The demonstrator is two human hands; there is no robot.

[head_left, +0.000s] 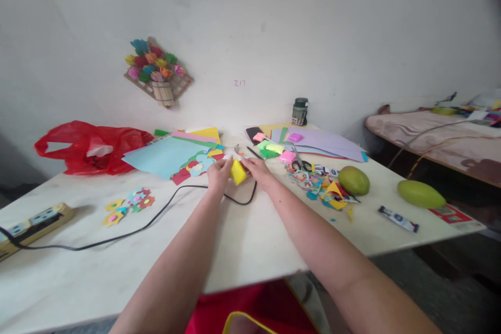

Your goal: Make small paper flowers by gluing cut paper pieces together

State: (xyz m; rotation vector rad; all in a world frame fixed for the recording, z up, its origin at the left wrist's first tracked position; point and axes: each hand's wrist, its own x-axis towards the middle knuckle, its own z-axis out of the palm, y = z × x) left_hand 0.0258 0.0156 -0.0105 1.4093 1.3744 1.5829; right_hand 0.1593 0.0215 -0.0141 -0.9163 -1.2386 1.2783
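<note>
Between my two hands, over the middle of the table, is a small bright yellow packet (237,172) that looks like soft modelling clay. My left hand (219,174) pinches its left side with closed fingers. On the other side my right hand (256,169) grips it, its fingertips partly hidden behind. A black cable (238,202) loops on the table just below the hands. Similar clay packets in pink, green and pale yellow, such as a green one (268,154), lie right of my hands. Paper flower cut-outs (192,168) rest on blue sheets to the left.
Scissors (301,160) lie beside paper scraps (332,193). Two green mangoes (354,180) and a glue tube (398,219) are at the right. A red plastic bag (94,148), paper flowers (136,199) and a power strip (39,222) occupy the left. A jar (300,111) stands at the back.
</note>
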